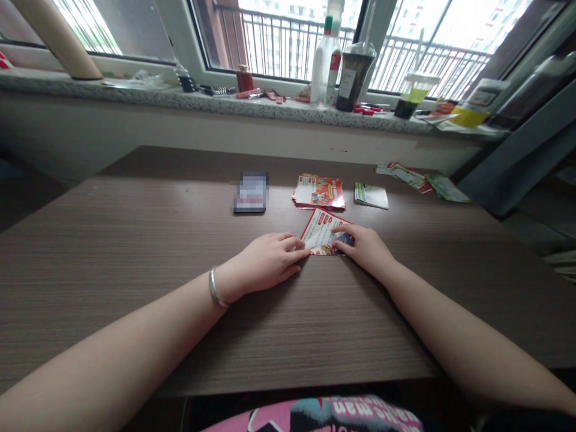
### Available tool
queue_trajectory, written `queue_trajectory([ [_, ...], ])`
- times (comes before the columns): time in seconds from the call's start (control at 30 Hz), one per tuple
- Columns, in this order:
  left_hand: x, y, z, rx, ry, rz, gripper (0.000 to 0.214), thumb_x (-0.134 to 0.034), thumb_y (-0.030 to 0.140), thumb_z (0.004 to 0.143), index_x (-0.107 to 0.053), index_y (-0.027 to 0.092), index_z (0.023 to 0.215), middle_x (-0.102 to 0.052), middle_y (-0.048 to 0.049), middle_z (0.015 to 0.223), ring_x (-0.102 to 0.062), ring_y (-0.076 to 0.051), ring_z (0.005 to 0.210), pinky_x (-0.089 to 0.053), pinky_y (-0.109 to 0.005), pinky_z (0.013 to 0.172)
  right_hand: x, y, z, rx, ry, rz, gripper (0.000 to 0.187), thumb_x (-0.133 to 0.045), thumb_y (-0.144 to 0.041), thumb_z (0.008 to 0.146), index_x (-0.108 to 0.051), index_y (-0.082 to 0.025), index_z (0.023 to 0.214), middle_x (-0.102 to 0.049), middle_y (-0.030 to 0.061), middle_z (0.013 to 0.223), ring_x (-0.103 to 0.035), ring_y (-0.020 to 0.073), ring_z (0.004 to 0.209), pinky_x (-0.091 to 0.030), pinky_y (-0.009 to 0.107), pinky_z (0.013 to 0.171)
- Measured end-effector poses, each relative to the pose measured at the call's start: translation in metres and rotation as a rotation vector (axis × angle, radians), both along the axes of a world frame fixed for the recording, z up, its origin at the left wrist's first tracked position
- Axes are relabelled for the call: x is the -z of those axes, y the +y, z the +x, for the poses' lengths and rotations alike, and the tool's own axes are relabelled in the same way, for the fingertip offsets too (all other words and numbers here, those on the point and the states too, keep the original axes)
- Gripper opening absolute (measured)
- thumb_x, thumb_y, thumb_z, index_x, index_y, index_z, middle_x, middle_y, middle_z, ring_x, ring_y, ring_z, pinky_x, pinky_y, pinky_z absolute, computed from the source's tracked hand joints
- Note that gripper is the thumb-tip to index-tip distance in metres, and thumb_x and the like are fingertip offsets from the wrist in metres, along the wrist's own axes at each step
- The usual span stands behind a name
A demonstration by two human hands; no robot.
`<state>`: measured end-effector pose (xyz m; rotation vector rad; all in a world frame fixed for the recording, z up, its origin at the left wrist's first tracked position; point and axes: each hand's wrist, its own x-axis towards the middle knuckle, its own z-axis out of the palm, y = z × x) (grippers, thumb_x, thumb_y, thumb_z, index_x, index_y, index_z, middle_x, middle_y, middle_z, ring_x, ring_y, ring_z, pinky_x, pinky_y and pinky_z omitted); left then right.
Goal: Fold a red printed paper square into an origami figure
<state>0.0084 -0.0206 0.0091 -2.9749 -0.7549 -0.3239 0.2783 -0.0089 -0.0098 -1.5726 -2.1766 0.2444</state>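
Pink printed fabric (274, 420) lies nearest my camera, its lettering upside down to me. Largest item is the table (112, 288), a brown wood-grain top with fine streaks running left to right. Beyond it stand framed windows (288, 45), with a railing outside, above a sill (171, 101) of speckled grey stone. On the sill I record a smooth brown tube (63, 45) leaning left, a clear bottle (319, 69) and a dark-filled cup (352, 78).

Left hand (267, 258): palm down, fingers extended, tips at the left corner of the leaflet (320, 231); a silvery rigid bangle (216, 288) circles the wrist. Right hand (364, 246): thumb and forefinger parted over the leaflet's right side; whether they pinch it, I cannot tell.

This leaflet lies on the table between both hands, just nearer me than a red-and-white stack (320, 192). Its left edge slants away to the right; its red-bordered far edge drops rightward. Fingers cover part of it, so I cannot fix its long axis. A smaller, green-and-white stack (371, 196) and a pixelated, rectangular device (251, 193) lie farther out, right and left respectively.
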Motion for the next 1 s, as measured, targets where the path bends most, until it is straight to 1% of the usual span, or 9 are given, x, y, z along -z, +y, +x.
queue_trajectory([
  [0.13, -0.003, 0.0, -0.001, -0.015, 0.016, -0.013, 0.036, -0.055, 0.028, 0.092, -0.061, 0.023, 0.128, -0.063, -0.0105, 0.121, -0.06, -0.024, 0.11, -0.052, -0.039, 0.095, 0.005, 0.001, 0.004, 0.013, 0.007, 0.006, 0.028, -0.067, -0.034, 0.083, -0.07, -0.027, 0.11, -0.073, 0.0063, 0.108, -0.068, 0.0231, 0.088, -0.054, 0.039, 0.079],
  [0.27, -0.007, -0.001, 0.0, -0.02, 0.035, -0.005, 0.031, -0.052, 0.026, 0.094, -0.065, 0.022, 0.121, -0.065, -0.0106, 0.117, -0.063, -0.023, 0.104, -0.054, -0.038, 0.09, 0.006, 0.001, 0.008, 0.021, -0.023, 0.038, 0.029, -0.063, -0.032, 0.085, -0.069, -0.025, 0.113, -0.069, 0.0076, 0.108, -0.066, 0.0216, 0.084, -0.054, 0.038, 0.075],
  [0.37, -0.008, -0.002, 0.0, -0.032, 0.028, -0.005, 0.029, -0.053, 0.025, 0.093, -0.067, 0.022, 0.118, -0.066, -0.0108, 0.112, -0.064, -0.023, 0.1, -0.055, -0.038, 0.087, 0.002, -0.002, 0.007, -0.032, -0.08, 0.189, 0.027, -0.064, -0.029, 0.085, -0.07, -0.025, 0.111, -0.065, 0.0093, 0.114, -0.063, 0.0243, 0.096, -0.053, 0.041, 0.081],
  [0.43, -0.008, -0.002, 0.0, -0.043, 0.027, -0.004, 0.029, -0.054, 0.025, 0.092, -0.067, 0.022, 0.118, -0.066, -0.0105, 0.11, -0.064, -0.023, 0.1, -0.054, -0.038, 0.087, -0.002, -0.006, 0.003, -0.128, -0.149, 0.31, 0.025, -0.064, -0.027, 0.086, -0.07, -0.025, 0.109, -0.064, 0.0083, 0.119, -0.059, 0.0265, 0.107, -0.049, 0.044, 0.092],
  [0.47, -0.008, -0.003, 0.001, -0.046, 0.029, -0.002, 0.029, -0.054, 0.025, 0.092, -0.067, 0.022, 0.118, -0.066, -0.0103, 0.109, -0.063, -0.023, 0.101, -0.054, -0.037, 0.088, -0.005, -0.008, 0.0, -0.188, -0.177, 0.342, 0.022, -0.061, -0.028, 0.088, -0.071, -0.026, 0.108, -0.066, 0.0072, 0.118, -0.058, 0.0262, 0.108, -0.047, 0.044, 0.093],
  [0.57, -0.007, -0.003, 0.001, -0.057, 0.039, 0.003, 0.028, -0.052, 0.026, 0.093, -0.067, 0.021, 0.116, -0.066, -0.01, 0.106, -0.063, -0.023, 0.099, -0.054, -0.037, 0.087, -0.01, -0.016, -0.01, -0.444, -0.282, 0.297, 0.024, -0.053, -0.028, 0.094, -0.07, -0.028, 0.111, -0.07, 0.0049, 0.11, -0.058, 0.0239, 0.102, -0.044, 0.043, 0.092],
  [0.63, -0.007, -0.003, 0.002, -0.059, 0.036, 0.008, 0.028, -0.051, 0.027, 0.094, -0.067, 0.021, 0.115, -0.066, -0.01, 0.106, -0.063, -0.023, 0.097, -0.054, -0.037, 0.086, -0.012, -0.02, -0.016, -0.541, -0.317, 0.248, 0.029, -0.049, -0.027, 0.096, -0.066, -0.027, 0.119, -0.069, 0.0057, 0.113, -0.058, 0.0232, 0.101, -0.045, 0.041, 0.089],
  [0.77, -0.005, -0.002, 0.002, -0.057, 0.037, 0.022, 0.028, -0.049, 0.027, 0.094, -0.065, 0.021, 0.116, -0.065, -0.0091, 0.107, -0.062, -0.023, 0.095, -0.054, -0.037, 0.084, -0.013, -0.024, -0.021, -0.581, -0.344, 0.215, 0.035, -0.047, -0.032, 0.097, -0.061, -0.025, 0.127, -0.067, 0.0074, 0.116, -0.056, 0.024, 0.101, -0.046, 0.04, 0.087],
  [1.0, -0.004, -0.001, 0.002, -0.051, 0.046, 0.045, 0.028, -0.048, 0.027, 0.095, -0.064, 0.021, 0.118, -0.064, -0.009, 0.105, -0.062, -0.022, 0.092, -0.054, -0.037, 0.082, -0.016, -0.027, -0.025, -0.53, -0.371, 0.204, 0.034, -0.042, -0.028, 0.098, -0.064, -0.024, 0.124, -0.067, 0.0082, 0.115, -0.057, 0.0238, 0.099, -0.047, 0.039, 0.086],
])
